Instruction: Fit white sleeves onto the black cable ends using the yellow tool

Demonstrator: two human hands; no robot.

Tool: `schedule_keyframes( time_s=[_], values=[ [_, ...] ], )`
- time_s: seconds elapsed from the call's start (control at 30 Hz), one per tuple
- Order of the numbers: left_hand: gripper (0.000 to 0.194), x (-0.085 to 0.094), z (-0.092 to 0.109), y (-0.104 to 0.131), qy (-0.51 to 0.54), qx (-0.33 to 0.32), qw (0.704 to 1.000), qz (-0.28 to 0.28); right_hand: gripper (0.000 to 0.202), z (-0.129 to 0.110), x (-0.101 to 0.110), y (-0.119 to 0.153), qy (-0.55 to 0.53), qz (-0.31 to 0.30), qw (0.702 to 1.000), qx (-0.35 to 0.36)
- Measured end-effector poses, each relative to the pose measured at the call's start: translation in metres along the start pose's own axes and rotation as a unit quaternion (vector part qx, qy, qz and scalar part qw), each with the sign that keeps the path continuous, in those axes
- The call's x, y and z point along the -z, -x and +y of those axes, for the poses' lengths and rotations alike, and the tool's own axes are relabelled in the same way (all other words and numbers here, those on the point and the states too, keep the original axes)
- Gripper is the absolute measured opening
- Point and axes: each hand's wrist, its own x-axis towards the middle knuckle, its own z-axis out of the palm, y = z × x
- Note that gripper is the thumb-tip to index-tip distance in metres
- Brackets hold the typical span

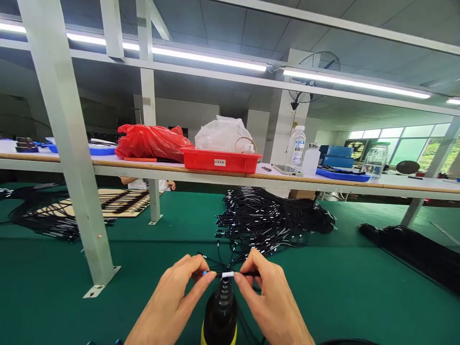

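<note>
In the head view, my left hand (179, 291) pinches a thin black cable near its blue-tipped end (205, 273). My right hand (266, 293) grips the same cable from the other side, thumb and forefinger pressed together. Between the two hands a short white sleeve (227, 275) shows on the cable. Right beneath it stands what looks like a heat gun (223, 306), black and yellow, its ribbed, tapering nozzle pointing up. Whether the nozzle touches the sleeve I cannot tell. Loose black cables run behind my fingers toward a large bundle of cables (262, 215) with white and blue marks.
A green tabletop (172, 220) spreads around. Above it runs a shelf bearing a red tray (221, 162), a red plastic bag (153, 143) and bottles (298, 147). A metal post (72, 158) stands at left. More black cables (413, 249) lie at right. Another person's hand (171, 185) shows behind.
</note>
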Motion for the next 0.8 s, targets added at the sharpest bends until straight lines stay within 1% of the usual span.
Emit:
schedule_keyframes(
  time_s=[0.27,0.47,0.6,0.67,0.73,0.8],
  values=[
    [0.034,0.0016,0.0034,-0.0008,0.004,-0.001,1.0,0.0,0.017,0.001,-0.001,-0.0008,-0.009,0.003,1.0,0.003],
    [0.032,0.0016,-0.0009,-0.0006,-0.002,-0.018,1.0,0.009,0.018,0.0021,-0.0014,0.0,-0.016,0.004,1.0,0.007],
    [0.029,0.0032,0.0003,-0.0006,0.002,-0.014,1.0,0.009,0.015,0.0039,0.0,0.0008,-0.005,-0.004,1.0,0.012],
    [0.027,0.0051,0.0024,-0.0004,0.005,-0.01,1.0,0.011,0.017,0.0041,0.002,0.001,0.004,-0.01,1.0,0.023],
    [0.028,0.0066,0.0041,0.0003,0.01,-0.006,1.0,0.011,0.021,0.0033,0.0044,0.0008,0.011,-0.011,0.999,0.031],
    [0.035,0.0069,0.0045,0.0011,0.008,0.006,1.0,0.0,0.022,0.002,0.0065,0.0005,0.011,-0.007,0.999,0.035]
  ],
)
